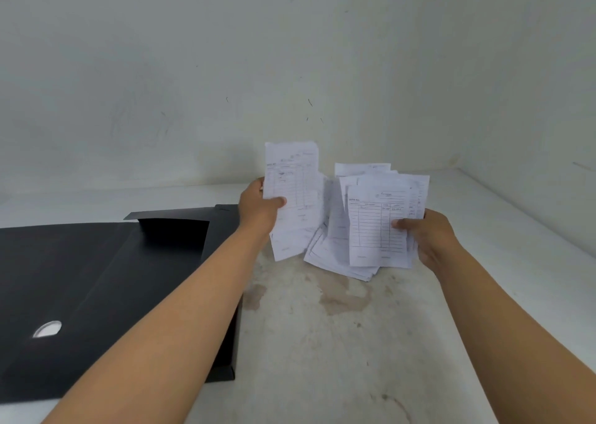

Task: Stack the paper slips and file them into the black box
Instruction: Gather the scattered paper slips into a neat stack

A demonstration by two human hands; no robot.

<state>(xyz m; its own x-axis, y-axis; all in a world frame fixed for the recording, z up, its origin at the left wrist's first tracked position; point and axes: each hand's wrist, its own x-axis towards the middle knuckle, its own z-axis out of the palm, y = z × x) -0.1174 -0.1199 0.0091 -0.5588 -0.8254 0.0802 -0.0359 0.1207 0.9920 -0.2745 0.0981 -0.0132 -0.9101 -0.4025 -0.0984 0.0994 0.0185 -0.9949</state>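
My left hand (259,209) grips a few white printed paper slips (292,185) and holds them upright above the counter. My right hand (425,235) grips a thicker, uneven bunch of slips (380,220), fanned out with printed tables facing me. Between the two bunches more loose slips (325,246) lie on or hang toward the counter; I cannot tell which hand holds them. The black box (96,278) lies open at the left, its flap raised at the back, partly hidden under my left forearm.
The stained white counter (322,343) runs from the box to a wall on the right. A pale wall closes the back. A white oval hole (47,329) shows in the black box's lid near the left edge.
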